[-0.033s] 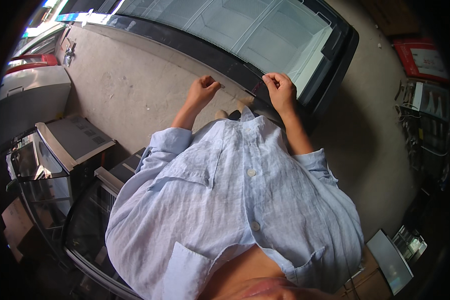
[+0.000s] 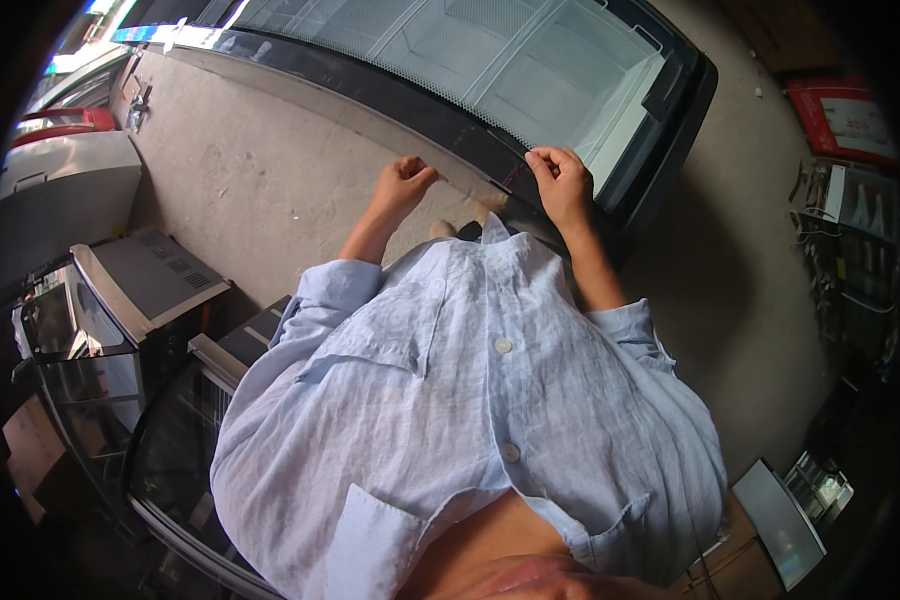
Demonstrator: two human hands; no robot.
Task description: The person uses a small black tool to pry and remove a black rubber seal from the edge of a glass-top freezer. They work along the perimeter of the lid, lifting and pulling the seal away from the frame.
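My left hand [image 2: 402, 187] hangs in the air over the floor, just short of a black-framed chest freezer [image 2: 385, 100]. Its thumb and fingers are pinched together, and whatever they hold is too small to make out. My right hand [image 2: 563, 182] is closed in a pinch at the freezer's near edge, towards the right end. A thin dark line and a fine reddish strand [image 2: 515, 178] show beside its fingertips; I cannot tell whether it holds either. Through the freezer's glass top, white wire baskets [image 2: 490, 75] are visible inside.
Concrete floor [image 2: 260, 180] lies between me and the freezer. On the left stand a grey metal cabinet [image 2: 70, 180] and a boxy appliance [image 2: 155, 275] with vents. A red-framed panel [image 2: 845, 120] and dark shelving with cables [image 2: 850, 260] are at the right.
My left hand has shifted slightly towards me and to the left. The small thing that showed at its fingertips no longer stands out. My right hand stays in place.
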